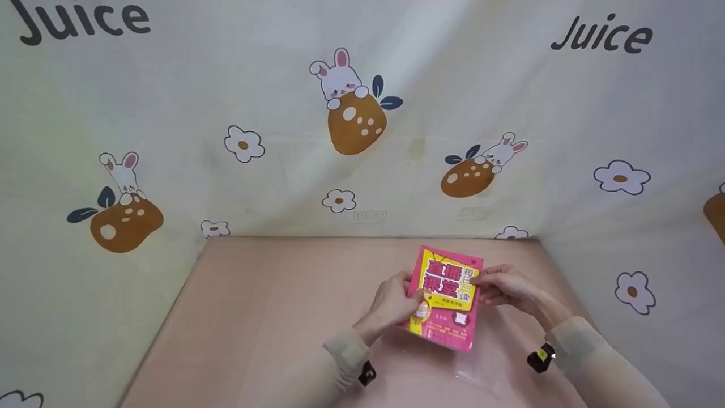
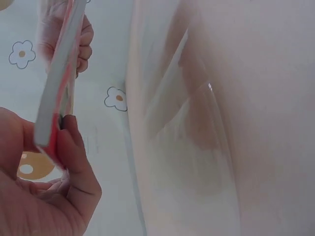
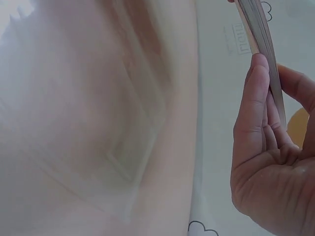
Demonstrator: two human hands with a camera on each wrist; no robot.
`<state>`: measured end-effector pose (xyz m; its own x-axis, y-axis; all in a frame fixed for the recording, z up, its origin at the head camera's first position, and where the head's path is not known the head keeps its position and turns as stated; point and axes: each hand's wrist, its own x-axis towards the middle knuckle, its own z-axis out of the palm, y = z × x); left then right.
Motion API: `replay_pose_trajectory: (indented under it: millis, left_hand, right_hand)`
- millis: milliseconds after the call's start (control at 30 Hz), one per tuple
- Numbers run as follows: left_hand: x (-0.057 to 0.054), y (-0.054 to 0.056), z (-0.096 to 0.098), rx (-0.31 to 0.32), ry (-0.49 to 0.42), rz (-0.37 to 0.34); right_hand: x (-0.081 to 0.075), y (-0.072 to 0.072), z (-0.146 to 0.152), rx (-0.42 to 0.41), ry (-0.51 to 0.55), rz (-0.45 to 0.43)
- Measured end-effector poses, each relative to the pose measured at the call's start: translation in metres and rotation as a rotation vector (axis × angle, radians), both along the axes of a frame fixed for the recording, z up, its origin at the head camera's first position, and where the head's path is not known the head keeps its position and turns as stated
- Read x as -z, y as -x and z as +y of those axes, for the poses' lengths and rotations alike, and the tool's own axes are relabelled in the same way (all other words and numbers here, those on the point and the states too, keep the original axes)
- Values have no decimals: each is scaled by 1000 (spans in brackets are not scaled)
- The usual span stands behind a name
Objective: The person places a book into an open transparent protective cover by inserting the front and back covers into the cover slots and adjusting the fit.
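Both hands hold a thin book with a pink and yellow cover (image 1: 446, 300) up over the table, its printed front tilted toward the head camera. My left hand (image 1: 393, 303) grips its left edge, with the thumb on the cover. On the other side my right hand (image 1: 510, 290) pinches the right edge near the upper part. From the left wrist view the book (image 2: 54, 93) is seen edge-on between thumb and curled fingers. The right wrist view shows its page edges (image 3: 263, 39) between that hand's thumb and fingers.
Under the book, the pink tabletop (image 1: 272, 317) carries a glossy clear plastic film (image 2: 197, 128) with creases. A pale curtain (image 1: 272, 85) printed with rabbits, fruit and flowers encloses the table at the back and both sides. Dark wrist devices sit at both cuffs.
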<state>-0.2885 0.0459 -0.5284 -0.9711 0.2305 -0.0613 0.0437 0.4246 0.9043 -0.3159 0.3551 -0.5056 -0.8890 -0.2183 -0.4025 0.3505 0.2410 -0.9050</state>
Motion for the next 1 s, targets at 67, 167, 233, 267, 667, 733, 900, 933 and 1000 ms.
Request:
replay_pose_trajectory:
  millis: [67,167,233,267,667,733,900,933,1000]
  left_hand:
    - [3,-1,3,5,-13,-25]
    - [8,-3,8,9,-23,-43]
    - [11,-3,11,14,-19,-43]
    - [13,-3,13,17,-12,-47]
    - [28,-10,29,26,82,-61]
    - [29,-11,31,21,97,-65]
    - [31,-15,36,16,124,-63]
    - [32,-15,37,16,132,-58]
    - [34,-17,38,15,150,-57]
  right_hand:
    - [2,0,3,10,-14,-10]
    - [9,-1,6,22,-37,-26]
    - [15,-2,10,20,-50,-39]
    - [18,-3,11,17,-54,-45]
    - [39,-9,24,-7,-174,-104]
    - [40,-11,25,-1,-211,-118]
    - [43,-13,28,3,-287,-146]
    - [43,-14,28,1,-299,-149]
    - [45,-15,29,-9,-323,-148]
